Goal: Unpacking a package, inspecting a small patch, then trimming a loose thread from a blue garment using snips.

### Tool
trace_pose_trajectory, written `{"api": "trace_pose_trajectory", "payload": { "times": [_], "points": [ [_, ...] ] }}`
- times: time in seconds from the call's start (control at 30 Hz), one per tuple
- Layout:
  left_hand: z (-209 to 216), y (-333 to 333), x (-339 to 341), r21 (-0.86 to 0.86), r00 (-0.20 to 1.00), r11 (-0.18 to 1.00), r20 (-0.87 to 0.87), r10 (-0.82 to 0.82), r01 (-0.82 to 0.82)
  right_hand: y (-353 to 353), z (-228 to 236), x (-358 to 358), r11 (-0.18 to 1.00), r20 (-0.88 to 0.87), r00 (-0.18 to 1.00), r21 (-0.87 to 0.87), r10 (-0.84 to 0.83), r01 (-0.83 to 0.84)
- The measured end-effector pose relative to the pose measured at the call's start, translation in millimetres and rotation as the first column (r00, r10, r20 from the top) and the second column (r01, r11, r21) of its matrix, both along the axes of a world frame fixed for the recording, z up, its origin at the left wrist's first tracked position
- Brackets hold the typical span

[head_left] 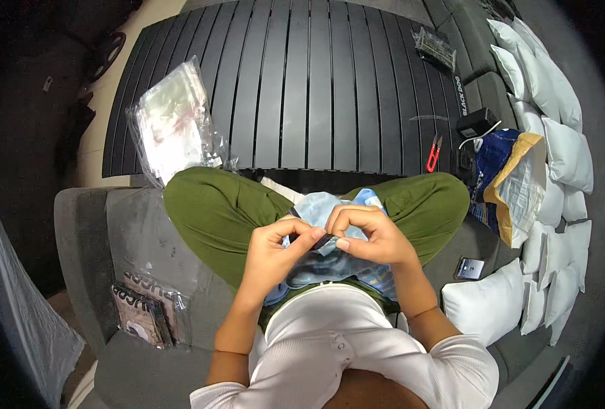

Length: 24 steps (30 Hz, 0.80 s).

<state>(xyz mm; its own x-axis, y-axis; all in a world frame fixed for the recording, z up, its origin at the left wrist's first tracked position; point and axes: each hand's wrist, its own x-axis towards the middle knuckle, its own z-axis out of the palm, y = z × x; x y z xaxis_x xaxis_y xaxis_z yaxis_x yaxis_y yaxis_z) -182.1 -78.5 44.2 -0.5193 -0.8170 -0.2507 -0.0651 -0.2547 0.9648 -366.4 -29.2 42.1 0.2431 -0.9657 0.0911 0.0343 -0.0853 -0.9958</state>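
dark strip (326, 240), left hand (277, 247) and right hand (376, 235) pinching it, white lettering (461, 97) on black table (302, 88) edge

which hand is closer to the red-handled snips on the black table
Right. The right hand is below and left of the red-handled snips in the picture; the left hand is farther left.
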Motion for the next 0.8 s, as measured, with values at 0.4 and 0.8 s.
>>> {"api": "trace_pose_trajectory", "payload": {
  "times": [0.4, 0.8],
  "points": [
    [10.0, -0.7, -1.8, 0.292, 0.985, 0.951, -0.161, -0.059, 0.104, 8.2, 1.6, -1.4, 0.953, 0.287, 0.954, 0.304, -0.085, -0.006],
    [10.0, 0.0, -9.4, 0.411, 0.965, 0.909, -0.259, 0.048, 0.065, 7.6, 3.2, 1.8, 0.946, 0.259, 0.947, 0.305, -0.192, 0.109]
  ]
}}
